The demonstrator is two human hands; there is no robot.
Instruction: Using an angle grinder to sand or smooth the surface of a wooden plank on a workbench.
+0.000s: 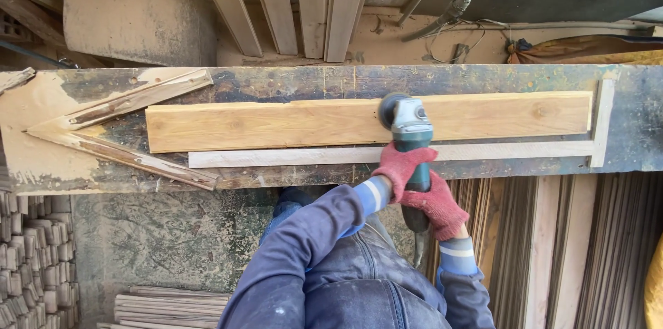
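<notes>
Dusty workbench (483, 77) carries a plank (276, 125); left hand (402, 167) and right hand (438, 206) grip the grinder (412, 137), clenched.

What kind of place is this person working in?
Most likely a woodworking shop. A worn workbench carries a long plank, both gloved hands hold an angle grinder on it, and timber strips are stacked below.

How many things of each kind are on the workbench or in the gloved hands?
Long pale wooden plank: 1
Thin wooden stop strips (long one, short upright one): 2
Teal-bodied angle grinder: 1
Red knitted gloves (left hand, right hand): 2
Total: 6
</notes>
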